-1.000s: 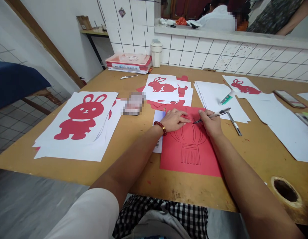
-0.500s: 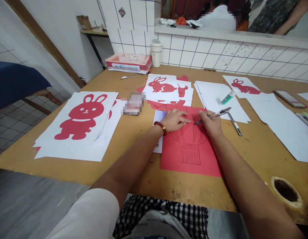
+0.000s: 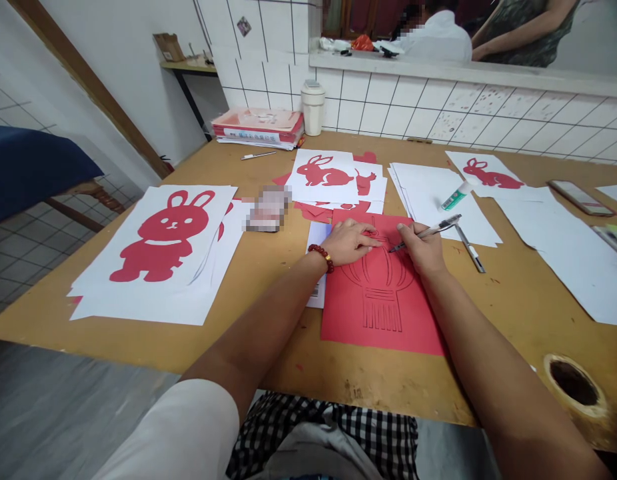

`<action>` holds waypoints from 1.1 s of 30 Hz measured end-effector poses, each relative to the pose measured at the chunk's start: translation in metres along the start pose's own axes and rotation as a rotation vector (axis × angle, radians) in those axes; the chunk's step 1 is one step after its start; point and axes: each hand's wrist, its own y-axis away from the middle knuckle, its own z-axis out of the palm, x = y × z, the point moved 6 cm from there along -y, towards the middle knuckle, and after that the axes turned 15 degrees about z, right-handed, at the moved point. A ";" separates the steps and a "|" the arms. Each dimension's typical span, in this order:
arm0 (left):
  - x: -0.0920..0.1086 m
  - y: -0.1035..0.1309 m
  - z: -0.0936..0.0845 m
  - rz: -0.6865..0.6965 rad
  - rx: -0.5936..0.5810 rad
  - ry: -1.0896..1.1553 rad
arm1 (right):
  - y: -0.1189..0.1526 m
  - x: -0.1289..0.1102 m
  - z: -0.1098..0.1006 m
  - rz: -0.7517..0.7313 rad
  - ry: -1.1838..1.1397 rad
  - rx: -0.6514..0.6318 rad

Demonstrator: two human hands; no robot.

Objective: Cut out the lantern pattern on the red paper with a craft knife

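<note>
1. Red paper [image 3: 339, 313] lies on the worktop [image 3: 263, 260], right of the large rabbit picture [image 3: 156, 257]; likely light, limp, tearable (best held by its plain margins).
2. Left hand [image 3: 349, 243] lies flat on it, gripping nothing.
3. Right hand [image 3: 423, 249] clamped on pen-like tool [image 3: 441, 227].

The red paper [image 3: 382, 279] is looked down on from the person's head, close by; the tiled wall [image 3: 408, 103] is faced beyond it.

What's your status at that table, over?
Left hand resting on red sheet. Right hand gripping pen-like tool, tip at lantern outline. Glue stick and second slim tool lie off the sheet, to its right.
</note>
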 end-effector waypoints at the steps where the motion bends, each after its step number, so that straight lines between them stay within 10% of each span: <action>1: 0.000 0.000 0.000 -0.001 -0.001 0.000 | 0.000 0.000 0.000 -0.003 -0.005 -0.004; 33: -0.001 0.000 0.002 0.010 0.002 -0.021 | 0.000 0.006 0.000 -0.008 -0.013 -0.058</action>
